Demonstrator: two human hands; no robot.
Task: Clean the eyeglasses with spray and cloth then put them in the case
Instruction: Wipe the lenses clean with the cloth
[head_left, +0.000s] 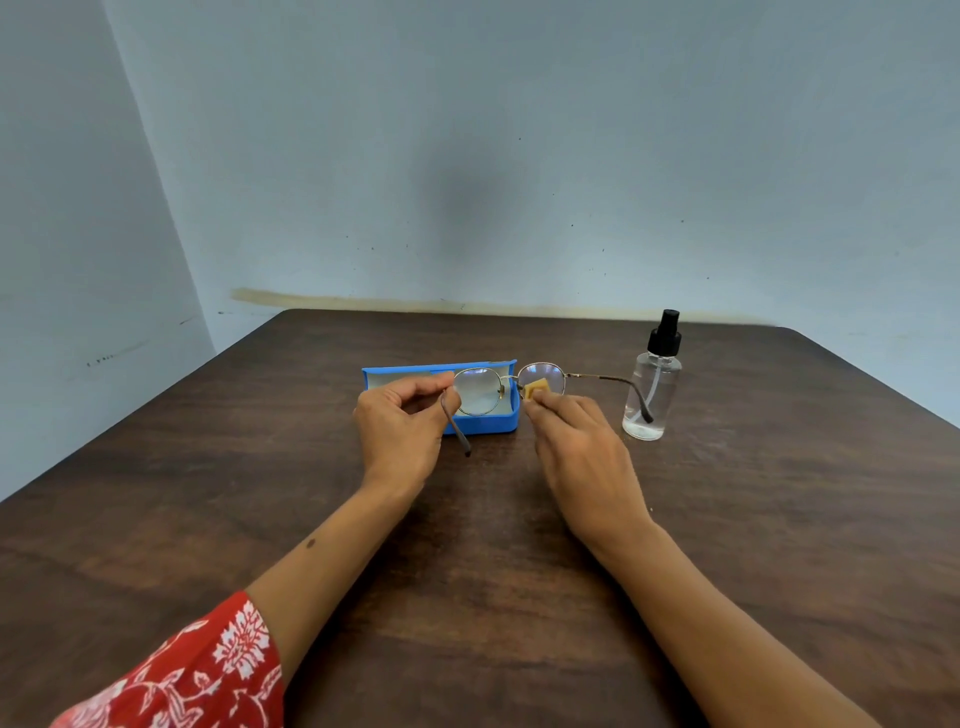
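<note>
- Eyeglasses (506, 387): thin gold-toned wire frame with two clear lenses, held up off the surface (519, 597) in front of the open blue case (483, 423), temples unfolded; judged light, springy in the temples and easily bent, with lenses that smear or scratch under bare fingers
- Left hand (402, 431): fingers closed in a pinch at the left end of the frame, near the hinge, the left temple hanging down past the palm; a sound place to hold, since rim and hinge are the stiffest parts
- Right hand (576, 441): fingers closed on a small yellow cloth (536, 388), pressed to the right lens; the cloth is judged soft and pliant, so the lens should be backed from both sides, not pushed
- Spray bottle (652, 384): clear, black pump top, upright to the right of the case, partly filled; the right temple crosses in front of it
- Hard to make out: whether the cloth covers both faces of the lens; whether the lenses are wet; the case interior and lid, partly screened by the left hand and the frame; a red patterned sleeve (208, 670), cut off at the lower edge
</note>
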